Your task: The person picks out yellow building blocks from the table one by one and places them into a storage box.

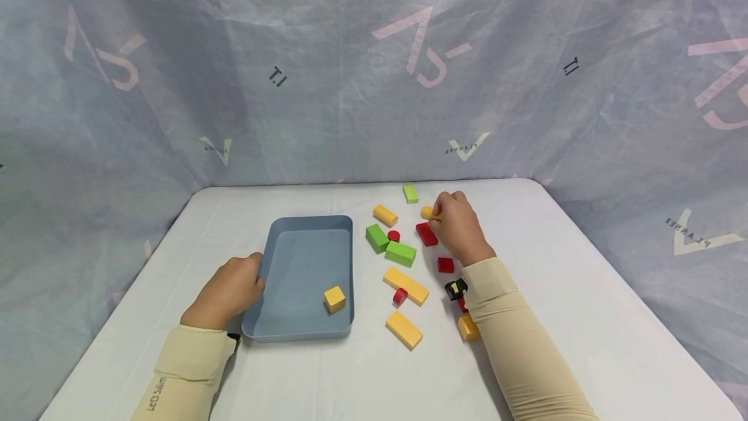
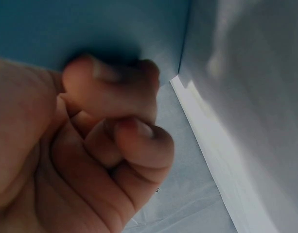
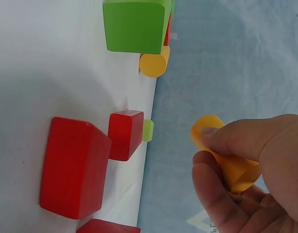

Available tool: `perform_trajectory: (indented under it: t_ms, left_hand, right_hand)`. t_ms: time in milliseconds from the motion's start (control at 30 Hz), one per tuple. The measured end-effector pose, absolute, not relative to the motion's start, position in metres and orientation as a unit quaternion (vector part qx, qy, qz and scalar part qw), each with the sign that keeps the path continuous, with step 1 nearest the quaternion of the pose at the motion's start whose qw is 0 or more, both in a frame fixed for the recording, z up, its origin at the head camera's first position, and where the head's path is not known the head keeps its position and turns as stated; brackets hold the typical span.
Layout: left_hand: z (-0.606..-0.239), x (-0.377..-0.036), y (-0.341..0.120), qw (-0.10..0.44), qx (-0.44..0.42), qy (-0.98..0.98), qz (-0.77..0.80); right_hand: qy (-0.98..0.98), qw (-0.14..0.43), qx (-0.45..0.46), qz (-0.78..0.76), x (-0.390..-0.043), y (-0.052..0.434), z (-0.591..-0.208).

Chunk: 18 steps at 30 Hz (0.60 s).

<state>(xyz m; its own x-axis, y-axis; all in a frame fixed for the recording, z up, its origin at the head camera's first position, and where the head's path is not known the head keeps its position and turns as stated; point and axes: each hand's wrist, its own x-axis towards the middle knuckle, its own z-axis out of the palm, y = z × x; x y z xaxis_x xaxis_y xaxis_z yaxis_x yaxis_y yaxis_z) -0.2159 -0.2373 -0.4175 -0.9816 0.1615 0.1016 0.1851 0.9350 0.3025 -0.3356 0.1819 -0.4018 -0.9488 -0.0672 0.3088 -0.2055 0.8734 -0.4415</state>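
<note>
My right hand (image 1: 461,227) pinches a yellow cylinder block (image 3: 236,170) between thumb and fingers, raised off the table in the right wrist view. In the head view only one end of that cylinder shows past the fingers. At the left side of a blue-grey tray (image 1: 298,333), my left hand (image 1: 230,290) grips the wall with curled fingers. A yellow cube (image 1: 335,299) lies inside the tray, near its front right corner. Close to the right hand are a red block (image 1: 427,234) and another yellow cylinder (image 1: 386,215).
Between tray and right arm lie green blocks (image 1: 400,253), flat yellow blocks (image 1: 404,330) and small red cylinders (image 1: 400,296). A light green block (image 1: 411,194) is at the back. A yellow block (image 1: 468,328) is partly hidden by the right sleeve. Grey cloth (image 1: 350,83) hangs behind the white table (image 1: 286,382).
</note>
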Motion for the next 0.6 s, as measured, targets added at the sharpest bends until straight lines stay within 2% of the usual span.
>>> perform_trajectory:
  t_ms: [600]
  left_hand:
    - [-0.4165,-0.2150,-0.2371,0.034,-0.086,-0.983,-0.156]
  right_hand:
    - [-0.956,0.145,0.085,0.238,-0.3311,0.1771,-0.3964]
